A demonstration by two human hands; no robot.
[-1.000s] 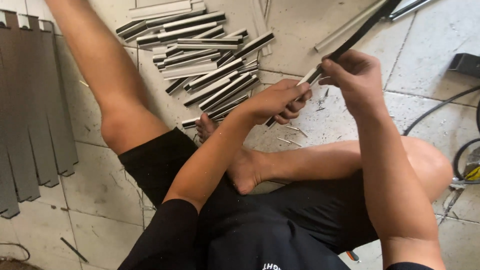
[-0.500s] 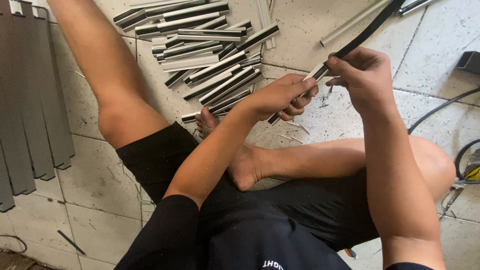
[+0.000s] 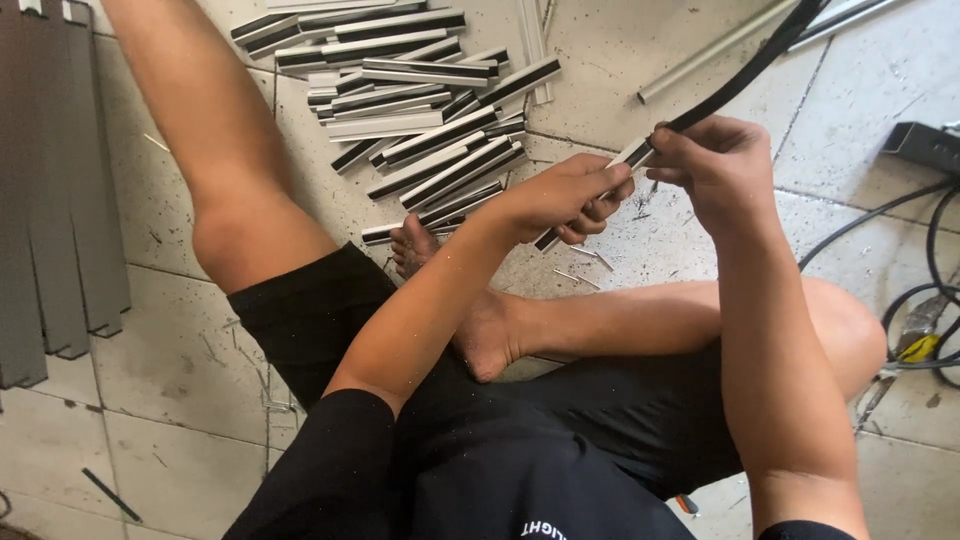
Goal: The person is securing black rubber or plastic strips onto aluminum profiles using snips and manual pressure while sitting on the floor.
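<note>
**A short metal strip and a black rubber strip, held between 2 hands**

The person sits on a tiled floor (image 3: pixel 620 60) with legs folded. The left hand (image 3: pixel 570 195) is clamped around a short metal strip (image 3: pixel 632 155), pale grey with a dark face, which sticks out at both ends of the fist. The right hand (image 3: pixel 715 165) is pinched shut on a long black rubber strip (image 3: pixel 755 65) where it meets the upper end of the metal piece; the rubber runs up and away to the top edge of the view. Both things are held just above the floor, in front of the bent right knee.

The metal strip looks light, stiff and straight, with hard edges and a smooth finish that could slip in a loose grip; a full wrap around its middle, as the left hand has it, seems the sound hold. The rubber strip looks soft and limber, likely to bend or kink if held far from its end, so a pinch close to the joint suits it best.

Behind the hands lies a pile of short strips (image 3: pixel 420 110) of the same kind, crossed over one another. To the left, flat grey slats (image 3: pixel 50 180) lie side by side. A long pale rod (image 3: pixel 715 50) rests on the tiles at the top, and black cables (image 3: pixel 900 300) curl at the right. Small metal shavings speckle the floor near the hands.
</note>
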